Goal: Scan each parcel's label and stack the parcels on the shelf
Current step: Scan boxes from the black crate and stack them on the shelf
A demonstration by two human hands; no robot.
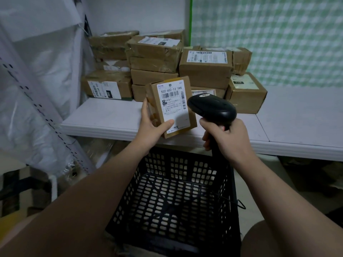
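My right grip [228,138] is wrapped round the black scanner [213,108]. The handle is mostly buried in my fingers and its window faces away from me, unseen. My left grip [152,125] holds the parcel [192,118] above the shelf's [111,115] near edge, with my thumb covering the bottom of its label [173,104]. It's a small brown taped carton, slightly tilted. The white label faces me: "502-602-12 1H5" is clear, there are barcodes below, and the fine print is unreadable. The scanner head sits just right of it. Stacked parcels [204,69] stand far behind, the back ones half hidden. The black basket [185,182] is near me, partly cut off by my arms.
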